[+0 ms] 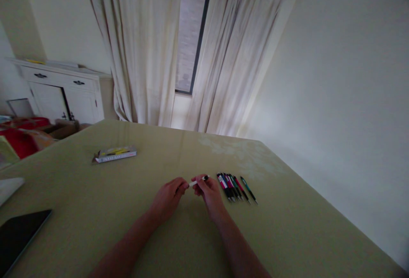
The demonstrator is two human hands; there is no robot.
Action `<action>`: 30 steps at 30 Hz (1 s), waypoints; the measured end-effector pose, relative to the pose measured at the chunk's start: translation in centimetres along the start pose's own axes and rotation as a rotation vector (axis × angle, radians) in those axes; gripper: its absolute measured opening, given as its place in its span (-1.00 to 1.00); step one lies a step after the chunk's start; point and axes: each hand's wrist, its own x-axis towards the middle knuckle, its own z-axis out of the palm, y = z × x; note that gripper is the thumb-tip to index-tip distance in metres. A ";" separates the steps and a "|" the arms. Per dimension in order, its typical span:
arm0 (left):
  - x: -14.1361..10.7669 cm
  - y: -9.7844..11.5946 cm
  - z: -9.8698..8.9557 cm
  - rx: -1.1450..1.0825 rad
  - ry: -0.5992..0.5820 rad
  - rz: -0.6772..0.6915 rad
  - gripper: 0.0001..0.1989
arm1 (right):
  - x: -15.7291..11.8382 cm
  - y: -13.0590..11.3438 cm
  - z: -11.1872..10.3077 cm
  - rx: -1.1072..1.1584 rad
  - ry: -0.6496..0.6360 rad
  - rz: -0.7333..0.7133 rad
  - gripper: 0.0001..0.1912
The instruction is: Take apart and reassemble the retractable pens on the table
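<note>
Between my hands, above the middle of the table, is a white pen (193,183) with a dark end pointing up to the right. My left hand (170,197) pinches its left end with the fingertips. Around its right part, near the dark end, the fingers of my right hand (208,192) are closed. Just right of my right hand lies a row of several pens (230,187) with dark, pink, white and green barrels, side by side. One green pen (248,189) rests slightly apart at the row's right end.
A pen box (116,154) with a clear top and yellow print lies at the back left of the green-covered table (153,150). A dark tablet-like slab (22,235) and a pale flat object (9,187) sit at the left edge. A wall (345,120) borders the right side.
</note>
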 end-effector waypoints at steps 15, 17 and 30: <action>0.0 -0.4 -0.3 0.006 -0.084 0.003 -0.58 | -0.3 -0.4 0.1 -0.060 -0.020 0.005 -0.59; 0.0 -0.3 -0.4 -0.026 -0.115 -0.007 -0.67 | -0.3 -0.5 0.1 -0.069 -0.015 -0.004 -0.59; 0.0 -0.5 -0.2 -0.061 -0.092 0.025 -0.74 | -0.3 -0.6 0.1 -0.069 -0.037 -0.020 -0.61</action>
